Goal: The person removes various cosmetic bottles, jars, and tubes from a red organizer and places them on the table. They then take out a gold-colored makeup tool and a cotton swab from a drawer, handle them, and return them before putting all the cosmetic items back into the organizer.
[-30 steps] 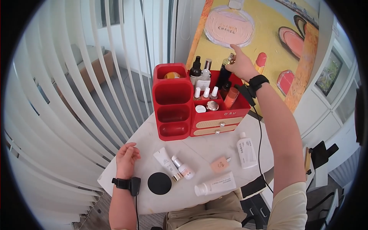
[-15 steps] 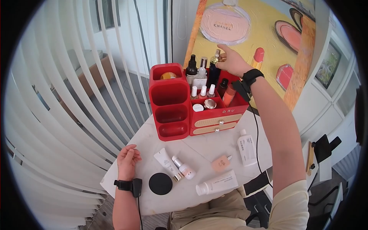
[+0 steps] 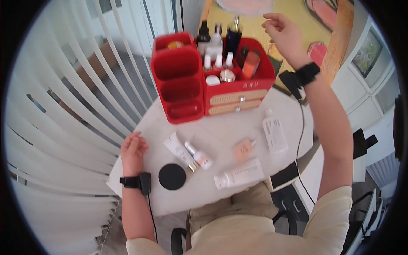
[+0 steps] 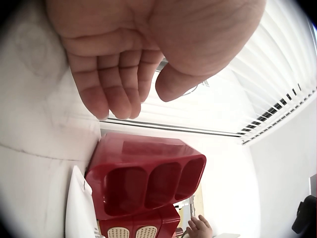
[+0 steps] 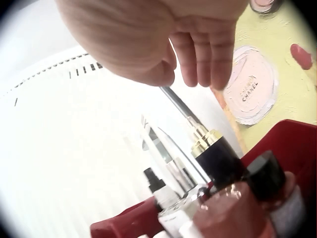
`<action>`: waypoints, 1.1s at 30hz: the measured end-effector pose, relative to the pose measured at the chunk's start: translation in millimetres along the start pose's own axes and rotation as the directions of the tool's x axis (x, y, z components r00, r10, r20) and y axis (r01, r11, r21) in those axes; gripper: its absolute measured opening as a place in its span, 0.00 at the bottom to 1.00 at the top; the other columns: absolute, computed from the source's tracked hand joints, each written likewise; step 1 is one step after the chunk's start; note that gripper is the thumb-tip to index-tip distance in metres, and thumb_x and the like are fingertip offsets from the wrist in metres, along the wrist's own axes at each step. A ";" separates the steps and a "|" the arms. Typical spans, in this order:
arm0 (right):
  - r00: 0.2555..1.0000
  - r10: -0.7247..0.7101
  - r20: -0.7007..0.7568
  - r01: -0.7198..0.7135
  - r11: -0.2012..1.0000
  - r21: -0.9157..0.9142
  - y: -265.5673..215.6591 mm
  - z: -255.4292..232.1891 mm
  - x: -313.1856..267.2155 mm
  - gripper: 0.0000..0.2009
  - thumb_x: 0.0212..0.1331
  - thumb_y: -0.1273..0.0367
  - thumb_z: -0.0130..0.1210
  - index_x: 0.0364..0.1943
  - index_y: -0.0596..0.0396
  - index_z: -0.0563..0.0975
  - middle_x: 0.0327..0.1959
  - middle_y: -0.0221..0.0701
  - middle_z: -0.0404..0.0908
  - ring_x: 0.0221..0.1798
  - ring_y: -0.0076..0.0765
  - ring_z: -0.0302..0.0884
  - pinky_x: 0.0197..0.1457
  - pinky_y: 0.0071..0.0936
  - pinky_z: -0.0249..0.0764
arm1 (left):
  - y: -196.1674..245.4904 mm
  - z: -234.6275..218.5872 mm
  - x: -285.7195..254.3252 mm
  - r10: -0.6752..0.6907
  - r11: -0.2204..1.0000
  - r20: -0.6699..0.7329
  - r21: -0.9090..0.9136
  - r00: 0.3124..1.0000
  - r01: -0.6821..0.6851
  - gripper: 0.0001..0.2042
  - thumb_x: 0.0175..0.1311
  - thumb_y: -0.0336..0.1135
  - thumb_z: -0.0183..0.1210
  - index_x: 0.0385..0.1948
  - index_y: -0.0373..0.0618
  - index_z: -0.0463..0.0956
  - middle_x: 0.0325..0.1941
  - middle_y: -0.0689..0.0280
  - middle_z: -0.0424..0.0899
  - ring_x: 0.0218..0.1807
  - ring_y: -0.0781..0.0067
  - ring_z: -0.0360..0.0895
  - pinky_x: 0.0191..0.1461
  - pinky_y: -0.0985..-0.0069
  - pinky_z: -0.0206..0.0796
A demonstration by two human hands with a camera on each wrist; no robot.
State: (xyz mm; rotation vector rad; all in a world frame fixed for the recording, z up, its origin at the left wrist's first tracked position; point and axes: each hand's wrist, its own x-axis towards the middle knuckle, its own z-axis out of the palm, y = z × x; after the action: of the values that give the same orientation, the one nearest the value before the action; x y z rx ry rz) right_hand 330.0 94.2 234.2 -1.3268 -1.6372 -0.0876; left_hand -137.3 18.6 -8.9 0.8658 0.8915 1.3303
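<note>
My right hand (image 3: 287,39) is in the air to the right of a red cosmetics organizer (image 3: 238,88), its fingers loosely bent around nothing. A dark bottle with a gold neck (image 3: 233,37) stands in the organizer's back section; in the right wrist view the same dark bottle (image 5: 218,161) sits below the fingers. Beside it are a black-capped spray bottle (image 3: 203,34), several white-capped nail polishes (image 3: 218,60) and an orange tube (image 3: 251,63). My left hand (image 3: 133,149) rests at the table's left side, relaxed, palm showing in the left wrist view, holding nothing.
On the white table (image 3: 221,127) lie a white tube (image 3: 178,148), a small pump bottle (image 3: 199,156), a black round disc (image 3: 172,177), a peach bottle (image 3: 243,148), a white bottle (image 3: 275,134) and a larger tube (image 3: 242,173). A painting (image 3: 255,29) stands behind; blinds (image 3: 80,114) hang left.
My right hand has come off the dark bottle's gold top and moved right, leaving the bottle standing in the organizer. The head view has tilted down. My left hand keeps its place on the table.
</note>
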 end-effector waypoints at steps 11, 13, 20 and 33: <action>0.569 -0.098 0.816 0.257 0.964 -0.064 -9.1 6.4 -229.1 0.23 0.42 0.70 0.65 0.48 0.55 0.77 0.46 0.36 0.78 0.52 0.48 0.73 0.56 0.40 0.73 | 0.6 1.6 3.0 0.046 0.999 0.029 0.021 0.999 -0.046 0.12 0.72 0.31 0.50 0.50 0.36 0.74 0.35 0.64 0.81 0.34 0.76 0.77 0.42 0.77 0.71; 0.542 -0.098 0.835 0.274 0.960 -0.065 -6.4 10.2 -235.3 0.24 0.41 0.70 0.65 0.48 0.56 0.77 0.46 0.36 0.77 0.52 0.47 0.73 0.56 0.39 0.73 | 0.2 -1.4 1.8 0.059 0.998 0.004 0.015 0.998 -0.059 0.12 0.72 0.31 0.50 0.50 0.36 0.74 0.35 0.64 0.81 0.34 0.76 0.77 0.42 0.77 0.71; 0.508 0.018 0.861 0.189 0.973 -0.131 -2.1 16.7 -238.2 0.24 0.40 0.71 0.66 0.49 0.52 0.78 0.49 0.34 0.74 0.54 0.46 0.72 0.56 0.37 0.73 | 0.8 0.5 0.9 0.052 0.999 0.004 -0.007 0.999 -0.052 0.11 0.72 0.30 0.51 0.50 0.36 0.75 0.36 0.63 0.81 0.34 0.75 0.77 0.42 0.75 0.73; 0.859 0.029 0.511 0.058 0.987 -0.152 -43.3 -5.3 -261.4 0.27 0.44 0.74 0.64 0.54 0.56 0.74 0.53 0.42 0.74 0.54 0.51 0.73 0.58 0.40 0.72 | -2.4 2.7 -0.4 0.054 0.992 0.001 0.113 0.999 -0.053 0.11 0.69 0.25 0.51 0.50 0.37 0.75 0.38 0.64 0.81 0.37 0.75 0.78 0.45 0.76 0.73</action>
State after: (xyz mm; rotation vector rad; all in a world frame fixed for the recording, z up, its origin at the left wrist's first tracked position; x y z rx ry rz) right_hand 277.4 -109.9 73.6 -1.5523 -2.1255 0.1410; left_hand -133.9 18.0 -10.0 0.9820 0.9577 1.3368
